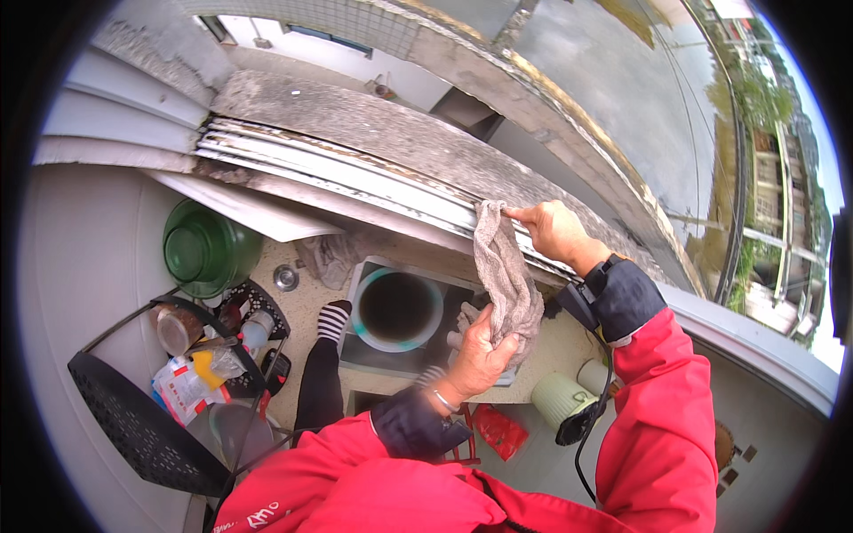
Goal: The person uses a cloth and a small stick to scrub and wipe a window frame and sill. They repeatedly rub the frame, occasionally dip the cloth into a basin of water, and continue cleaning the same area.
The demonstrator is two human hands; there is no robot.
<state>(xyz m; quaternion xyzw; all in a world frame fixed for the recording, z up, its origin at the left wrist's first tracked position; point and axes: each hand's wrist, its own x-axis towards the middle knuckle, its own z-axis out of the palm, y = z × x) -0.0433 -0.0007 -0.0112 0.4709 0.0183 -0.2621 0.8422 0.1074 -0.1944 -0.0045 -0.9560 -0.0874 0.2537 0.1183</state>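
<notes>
In the head view, the left hand (482, 360) grips the bunched lower part of a grey-brown cloth (508, 280), which stretches up to the right hand (555, 233). The right hand's index finger points against the cloth's top end at the white window track (355, 182); whether its other fingers pinch cloth I cannot tell. Left of the left hand stand a basin (435, 306) of dark liquid, a striped-sock foot (331, 320) and, farther off, a green bowl (200, 249). Below the right hand, a black cable (582, 449) hangs across a pale green bin (562, 400). A red bag (500, 433) lies below the left hand.
</notes>
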